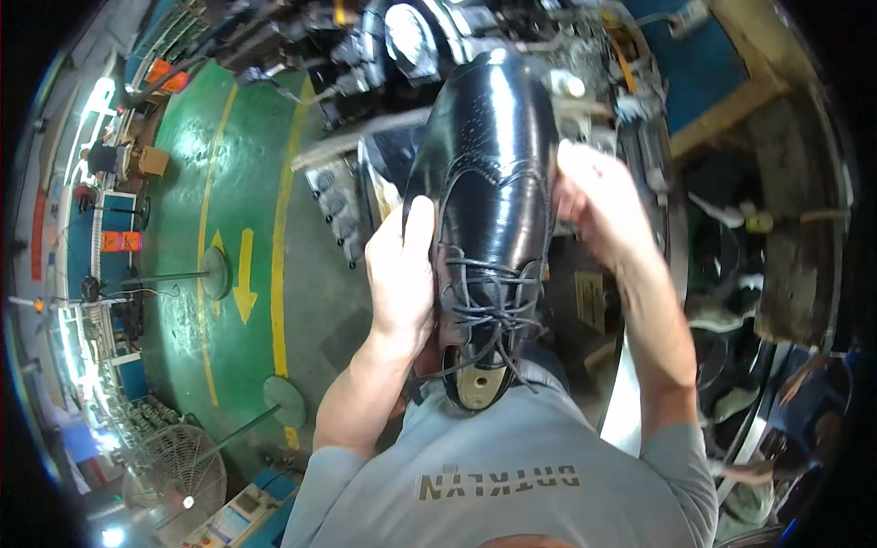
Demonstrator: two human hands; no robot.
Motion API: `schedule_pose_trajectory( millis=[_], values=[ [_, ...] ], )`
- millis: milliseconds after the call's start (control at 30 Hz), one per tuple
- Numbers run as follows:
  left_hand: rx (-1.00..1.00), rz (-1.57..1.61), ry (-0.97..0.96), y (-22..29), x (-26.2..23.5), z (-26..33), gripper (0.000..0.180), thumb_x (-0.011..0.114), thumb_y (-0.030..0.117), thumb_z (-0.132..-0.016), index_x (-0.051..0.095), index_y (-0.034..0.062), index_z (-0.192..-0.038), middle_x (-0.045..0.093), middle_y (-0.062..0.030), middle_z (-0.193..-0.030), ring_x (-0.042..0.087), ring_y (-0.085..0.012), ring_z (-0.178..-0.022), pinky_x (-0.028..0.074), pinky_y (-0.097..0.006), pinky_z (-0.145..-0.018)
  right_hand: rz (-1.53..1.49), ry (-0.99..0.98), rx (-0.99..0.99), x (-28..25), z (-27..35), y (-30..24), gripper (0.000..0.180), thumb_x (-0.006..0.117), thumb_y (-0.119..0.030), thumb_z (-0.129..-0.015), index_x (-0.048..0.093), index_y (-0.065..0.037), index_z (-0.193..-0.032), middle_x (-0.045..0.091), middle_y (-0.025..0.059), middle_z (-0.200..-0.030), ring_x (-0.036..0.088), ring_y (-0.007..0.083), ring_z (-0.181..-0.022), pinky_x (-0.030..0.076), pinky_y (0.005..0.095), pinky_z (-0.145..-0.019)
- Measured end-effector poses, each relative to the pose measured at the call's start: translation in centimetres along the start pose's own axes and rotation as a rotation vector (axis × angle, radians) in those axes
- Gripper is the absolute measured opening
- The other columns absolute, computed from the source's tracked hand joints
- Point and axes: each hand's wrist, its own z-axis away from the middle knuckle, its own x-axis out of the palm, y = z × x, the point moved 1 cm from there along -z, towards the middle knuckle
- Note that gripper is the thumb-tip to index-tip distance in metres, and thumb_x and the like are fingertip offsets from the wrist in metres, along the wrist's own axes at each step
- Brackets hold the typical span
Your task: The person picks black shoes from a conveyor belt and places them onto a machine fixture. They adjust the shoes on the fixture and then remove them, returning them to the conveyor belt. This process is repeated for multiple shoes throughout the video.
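Observation:
A glossy black lace-up dress shoe [501,219] stands in front of me, toe pointing away, with punched brogue holes across its toe. Its black laces are tied in a bow, and a beige last [480,385] with a round hole shows in the heel opening. My left hand [402,269] grips the shoe's left side, thumb on the upper and fingers hidden beneath. Against the right edge near the toe, my right hand [603,201] is closed, with curled fingers. The undersides of both grips are out of sight.
Dark metal machinery [411,46] stands just beyond the toe. A green floor [196,137] with yellow lines runs along the left, with a floor fan [178,475] at lower left. Wooden shelving [804,210] and another person's arm [799,379] are at right.

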Motion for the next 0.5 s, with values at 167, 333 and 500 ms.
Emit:
schedule_pose_trajectory(
  millis=[167,333,500],
  values=[
    [0.072,0.062,0.009,3.1,-2.2,-6.1,0.026,0.050,0.023,-0.102,0.064,0.0028,-0.093,0.060,0.0013,-0.081,0.050,-0.0044,-0.069,0.041,-0.022,-0.062,0.002,-0.099,0.045,3.5,-3.6,1.7,0.031,0.064,-0.033,-0.094,0.065,-0.005,-0.081,0.063,0.0024,-0.076,0.059,0.0089,-0.063,0.050,0.0255,-0.062],
    [0.049,0.130,0.017,4.5,-2.1,-11.8,0.026,0.051,0.023,-0.101,0.064,0.0024,-0.092,0.059,0.0024,-0.077,0.049,-0.0054,-0.066,0.041,-0.023,-0.061,-0.035,0.064,-0.033,5.6,-9.2,2.1,0.025,0.062,-0.029,-0.095,0.064,-0.006,-0.086,0.057,-0.0018,-0.075,0.056,0.0058,-0.070,0.049,0.0223,-0.067],
    [0.103,0.089,-0.065,2.9,-3.2,-16.9,0.024,0.054,0.026,-0.100,0.066,0.0065,-0.102,0.065,0.0007,-0.088,0.058,-0.0075,-0.076,0.046,-0.024,-0.070,-0.493,0.235,-0.079,8.4,-12.3,2.9,0.009,0.062,-0.018,-0.095,0.058,-0.009,-0.094,0.055,-0.0033,-0.084,0.048,0.0062,-0.070,0.045,0.0228,-0.064]
  ],
)
